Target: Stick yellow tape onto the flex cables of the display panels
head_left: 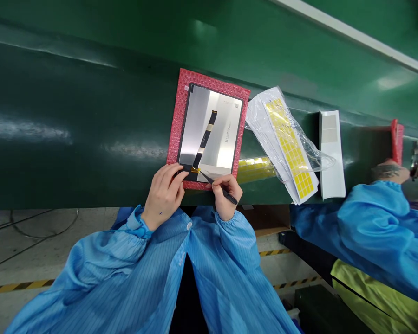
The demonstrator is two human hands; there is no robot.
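A silver-backed display panel (209,99) lies face down on red bubble wrap (176,111). A dark flex cable (206,134) runs up its back from an orange-edged spot near the bottom. My left hand (164,192) rests on the panel's lower left corner, its fingers stretched out and holding nothing. In my right hand (226,195) is a pair of black tweezers (230,197), pinched like a pen. Their tip touches or hovers at a small yellow piece beside the cable's lower end; I cannot tell which.
Right of the panel lie sheets of yellow stickers (294,150) in clear plastic, with more yellow stickers (256,169) beneath. Farther right is a white strip stack (332,157). A co-worker's hand (390,171) rests near a red pouch (397,139). The green bench (73,130) ends just before my body.
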